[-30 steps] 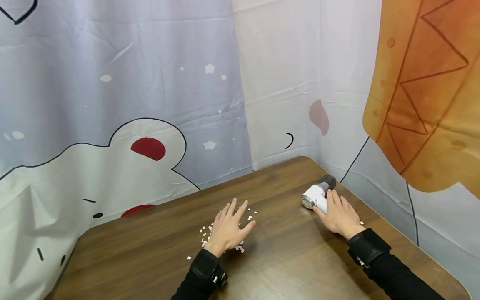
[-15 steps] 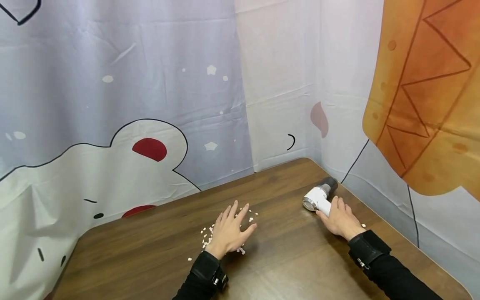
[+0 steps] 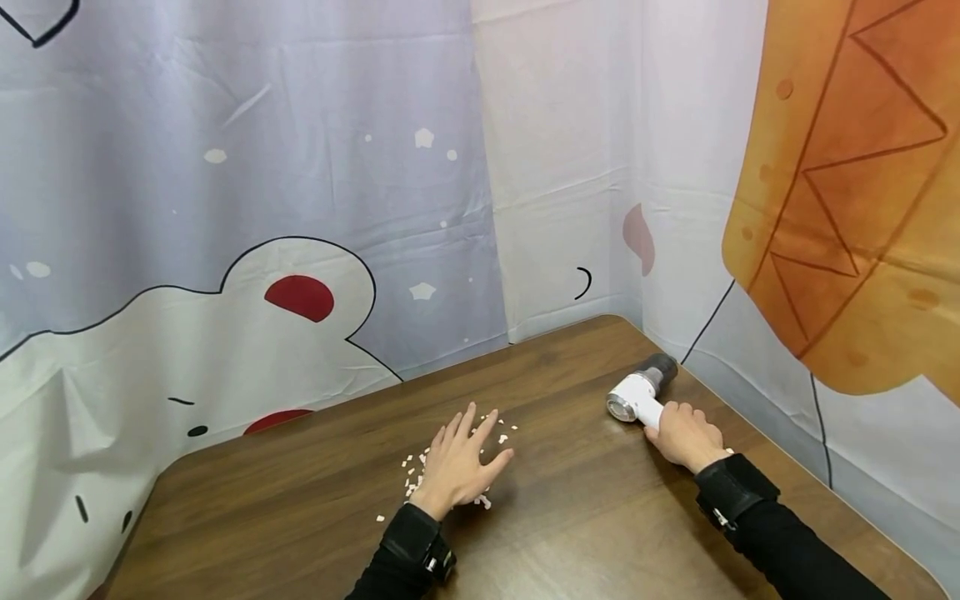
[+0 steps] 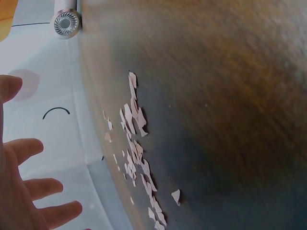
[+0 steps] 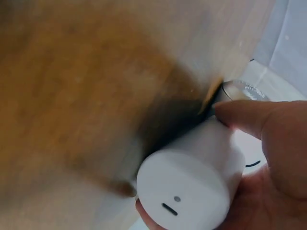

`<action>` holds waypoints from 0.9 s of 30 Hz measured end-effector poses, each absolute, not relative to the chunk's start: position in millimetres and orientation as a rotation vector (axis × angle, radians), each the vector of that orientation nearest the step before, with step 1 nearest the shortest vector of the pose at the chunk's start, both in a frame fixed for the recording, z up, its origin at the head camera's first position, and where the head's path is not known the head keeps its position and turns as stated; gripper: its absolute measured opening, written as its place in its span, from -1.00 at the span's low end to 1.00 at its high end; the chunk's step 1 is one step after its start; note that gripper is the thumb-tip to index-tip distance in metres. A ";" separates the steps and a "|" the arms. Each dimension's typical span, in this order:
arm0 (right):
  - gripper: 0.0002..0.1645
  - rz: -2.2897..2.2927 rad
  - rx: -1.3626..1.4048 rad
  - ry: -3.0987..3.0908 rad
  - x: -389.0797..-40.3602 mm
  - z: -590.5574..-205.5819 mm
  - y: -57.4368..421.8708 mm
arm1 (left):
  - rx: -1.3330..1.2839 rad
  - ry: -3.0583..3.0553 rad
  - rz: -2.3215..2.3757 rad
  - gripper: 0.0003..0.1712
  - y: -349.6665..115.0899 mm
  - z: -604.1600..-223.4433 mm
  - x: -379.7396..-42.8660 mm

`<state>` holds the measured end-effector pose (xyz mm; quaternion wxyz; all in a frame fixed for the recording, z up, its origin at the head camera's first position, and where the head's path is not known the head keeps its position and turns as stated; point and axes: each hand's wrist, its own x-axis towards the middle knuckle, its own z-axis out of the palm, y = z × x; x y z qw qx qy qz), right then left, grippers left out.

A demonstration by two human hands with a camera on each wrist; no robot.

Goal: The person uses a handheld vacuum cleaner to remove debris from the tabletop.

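Note:
In the head view a white handheld vacuum cleaner (image 3: 632, 395) with a dark nozzle lies near the table's right edge. My right hand (image 3: 686, 435) grips its handle, fingers curled round it. The right wrist view shows the handle's flat white end (image 5: 184, 191) with a small slot, the thumb (image 5: 244, 115) along its side. My left hand (image 3: 455, 467) hovers over a scatter of small white paper scraps (image 3: 412, 482), fingers straight and spread, holding nothing. It hides part of the scraps in the head view. From the left wrist, the scraps (image 4: 136, 148) show spread over the wood.
The brown wooden table (image 3: 300, 500) has rounded corners. A printed curtain (image 3: 375, 167) hangs behind it and along its right side. One stray scrap (image 3: 380, 518) lies left of the left wrist, and another shows beside the right wrist.
My right hand has slid back from the vacuum cleaner's body along its handle, and its fingers have closed round it. The left hand stays nearly still.

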<state>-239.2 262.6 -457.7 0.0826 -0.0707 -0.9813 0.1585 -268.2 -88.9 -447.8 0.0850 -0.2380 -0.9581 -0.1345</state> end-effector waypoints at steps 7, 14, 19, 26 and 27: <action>-0.43 0.568 -0.301 -3.030 -250.5 -462.6 266.8 | -0.704 -2.849 -0.404 -0.20 -96.4 -451.7 -267.8; -0.39 0.605 -0.333 -3.088 -260.6 -465.1 274.0 | -0.686 -2.811 -0.416 -0.20 -103.9 -453.7 -268.7; -0.46 0.557 -0.302 -3.071 -265.3 -462.9 279.2 | -0.665 -2.757 -0.434 -0.23 -107.8 -445.6 -270.8; -0.51 0.565 -0.215 -2.986 -269.6 -464.4 283.4 | -0.637 -2.677 -0.450 -0.35 -119.3 -437.9 -274.5; -0.52 0.578 -0.204 -2.968 -270.3 -464.4 283.2 | -0.627 -2.672 -0.449 -0.37 -121.7 -437.8 -274.5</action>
